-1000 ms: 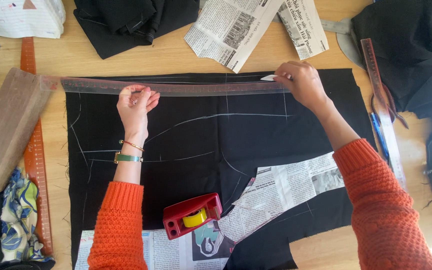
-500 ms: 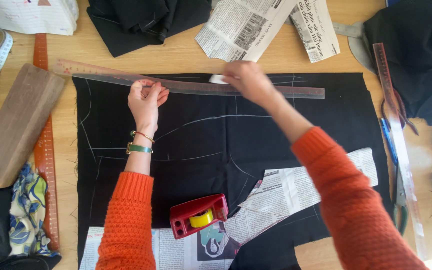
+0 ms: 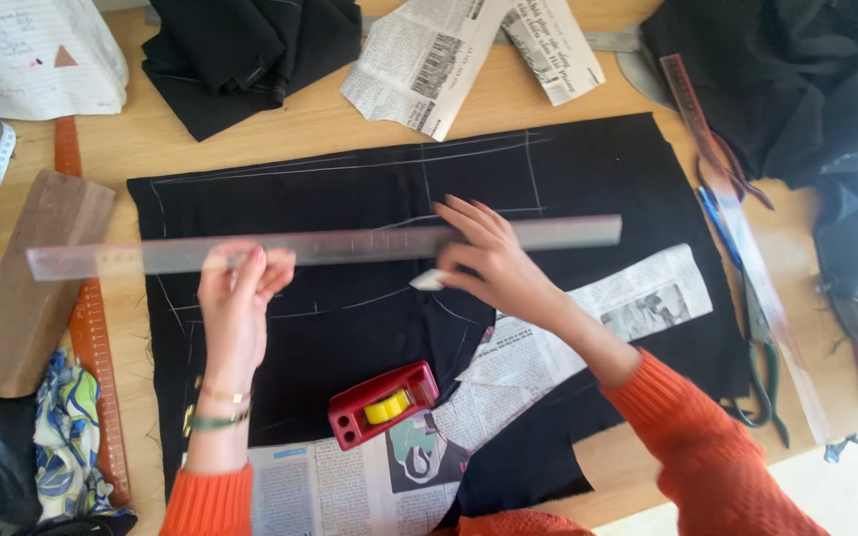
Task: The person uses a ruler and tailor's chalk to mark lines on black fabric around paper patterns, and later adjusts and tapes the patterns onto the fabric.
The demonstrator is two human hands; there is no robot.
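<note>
Now | left hand flat on clear ruler | right hand pinching chalk, fingers spread

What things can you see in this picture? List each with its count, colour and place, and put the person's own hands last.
black cloth: 1, chalk-marked, table centre
clear ruler: 1, across cloth
chalk piece: 1, white, at right fingers
tape dispenser: 1, red, lower centre
newspaper pieces: several, top and bottom
wooden block: 1, brown, left
orange ruler: 1, left edge
scissors: 1, green-handled, right
left hand: on ruler
right hand: on ruler, holding chalk
</note>
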